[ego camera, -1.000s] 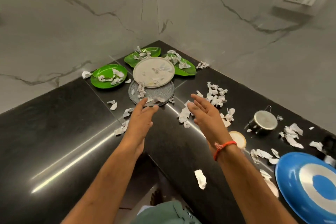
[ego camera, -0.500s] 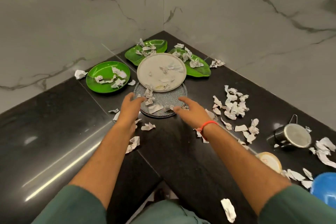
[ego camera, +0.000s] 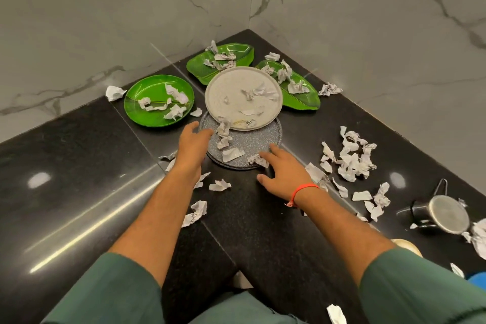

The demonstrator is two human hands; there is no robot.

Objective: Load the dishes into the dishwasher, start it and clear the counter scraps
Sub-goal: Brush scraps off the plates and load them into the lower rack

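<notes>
A dark speckled grey plate [ego camera: 247, 141] lies on the black counter [ego camera: 79, 160] in the corner. A pale grey plate [ego camera: 231, 89] rests partly over its far rim. My left hand [ego camera: 193, 146] touches the dark plate's left edge, fingers apart. My right hand [ego camera: 282, 172] lies at its near right edge, fingers spread, fingertips on the rim beside a paper scrap [ego camera: 257, 159]. Neither hand holds anything. A round green plate [ego camera: 155, 113] and two leaf-shaped green plates [ego camera: 239, 54] [ego camera: 305, 100] sit behind. Crumpled paper scraps [ego camera: 349, 158] litter plates and counter.
Marble walls [ego camera: 157, 8] close the corner behind the plates. A steel cup with a handle [ego camera: 444, 214] lies on its side at the right. A small tan lid [ego camera: 409, 246] and a blue plate's edge [ego camera: 477, 277] peek in at lower right.
Both hands have reached forward from mid-counter to the dark grey plate's rim, left and right. The view has shifted closer to the corner.
</notes>
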